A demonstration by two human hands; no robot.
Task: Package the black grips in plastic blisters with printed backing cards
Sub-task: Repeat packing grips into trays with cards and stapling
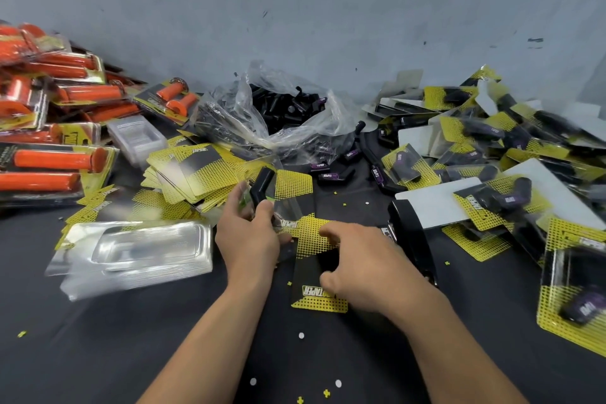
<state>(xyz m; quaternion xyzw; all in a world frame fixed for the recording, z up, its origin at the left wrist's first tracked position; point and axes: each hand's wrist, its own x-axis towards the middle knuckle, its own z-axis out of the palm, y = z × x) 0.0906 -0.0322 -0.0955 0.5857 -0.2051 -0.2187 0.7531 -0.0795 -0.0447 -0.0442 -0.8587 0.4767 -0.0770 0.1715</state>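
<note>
At table (131,354) centre I log: left hand (249,241) grips black grip (262,185) (tilted, top end free); right hand (359,267) pinches backing card (313,241).

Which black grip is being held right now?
The angled black grip held upright in the left hand; the rest lie loose on the table or in the plastic bag.
</note>
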